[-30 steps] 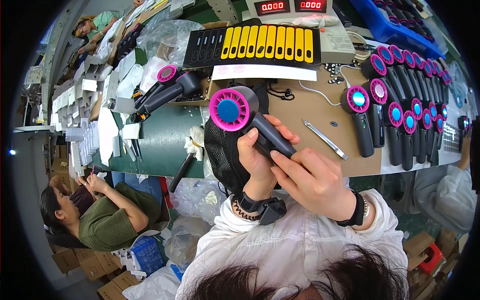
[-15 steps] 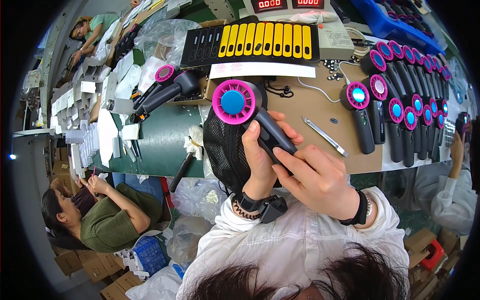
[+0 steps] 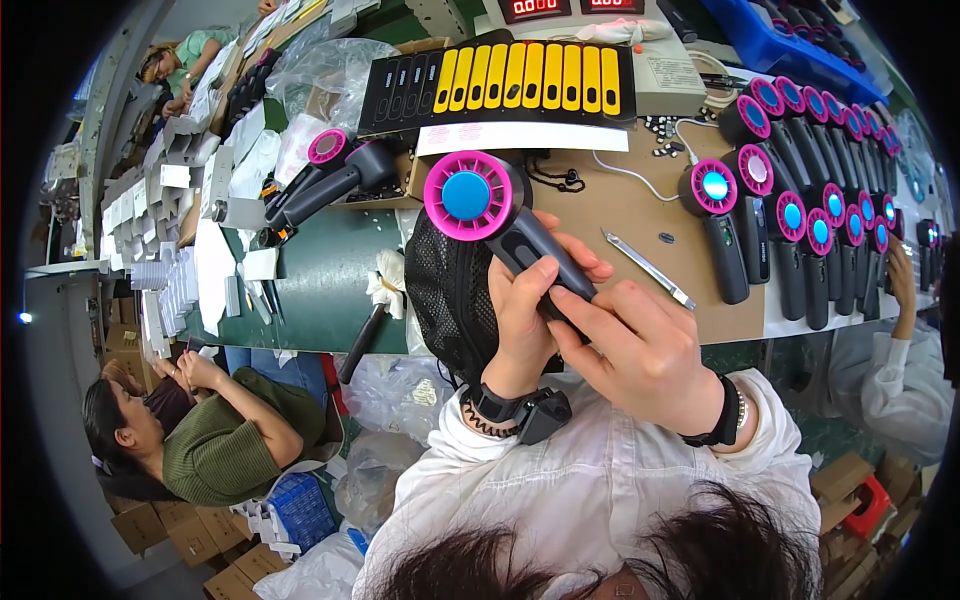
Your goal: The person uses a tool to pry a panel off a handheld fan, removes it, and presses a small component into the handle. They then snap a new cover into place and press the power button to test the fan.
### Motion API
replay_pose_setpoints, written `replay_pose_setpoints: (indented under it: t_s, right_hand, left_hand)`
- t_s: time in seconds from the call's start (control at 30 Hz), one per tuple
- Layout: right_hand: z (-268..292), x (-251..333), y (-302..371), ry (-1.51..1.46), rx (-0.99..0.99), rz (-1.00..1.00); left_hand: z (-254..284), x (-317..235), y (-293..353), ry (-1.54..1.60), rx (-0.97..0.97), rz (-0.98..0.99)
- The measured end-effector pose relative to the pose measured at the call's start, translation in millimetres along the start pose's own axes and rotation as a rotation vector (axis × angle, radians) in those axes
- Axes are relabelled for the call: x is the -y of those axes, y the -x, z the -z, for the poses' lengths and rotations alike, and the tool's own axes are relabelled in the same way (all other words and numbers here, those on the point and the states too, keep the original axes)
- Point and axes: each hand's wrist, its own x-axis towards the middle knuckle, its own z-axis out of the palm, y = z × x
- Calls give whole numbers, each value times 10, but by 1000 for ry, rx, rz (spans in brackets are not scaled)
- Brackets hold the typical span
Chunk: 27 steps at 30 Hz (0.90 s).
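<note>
A dark grey handheld fan (image 3: 540, 248) with a pink slotted ring and a blue round centre is raised over the table's front edge, its head toward the upper left. My left hand (image 3: 522, 318) wraps round the handle, with the thumb lying along its front. At the lower end of the handle my right hand (image 3: 640, 345) presses with bent fingers and thumb; whether something small sits under those fingertips is hidden. Behind the fan lies a black mesh bag (image 3: 450, 290). To the right of the handle rest metal tweezers (image 3: 648, 270) and a small dark oval piece (image 3: 667, 238).
Rows of similar fans (image 3: 820, 235) stand at the right. A black sheet of yellow strips (image 3: 530, 80) lies at the back, before a box with red displays (image 3: 575, 8). More fans (image 3: 335, 180) and a white-headed, black-handled tool (image 3: 380, 305) are at left. Other people work at both sides.
My left thumb has slid down the handle toward my right fingers. The fan has tilted slightly, its head a little higher. A co-worker's hand at far right has reached toward the fans.
</note>
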Motion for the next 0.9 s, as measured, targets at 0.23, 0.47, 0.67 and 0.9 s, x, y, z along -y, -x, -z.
replay_pose_setpoints:
  t_s: [0.23,0.47,0.67,0.9]
  right_hand:
    - [32,17,-7,17,13,-1]
    - [18,-3,5,-19,-7,-7]
    - [17,-17,33,-18,-14,19]
    - [52,10,13,-12,3,33]
  left_hand:
    - [1,-7,1,29,38,3]
    - [-16,-57,3,12,44,23]
    - [-34,-77,17,48,57,42]
    - [-80,-174,25,-53,29,104]
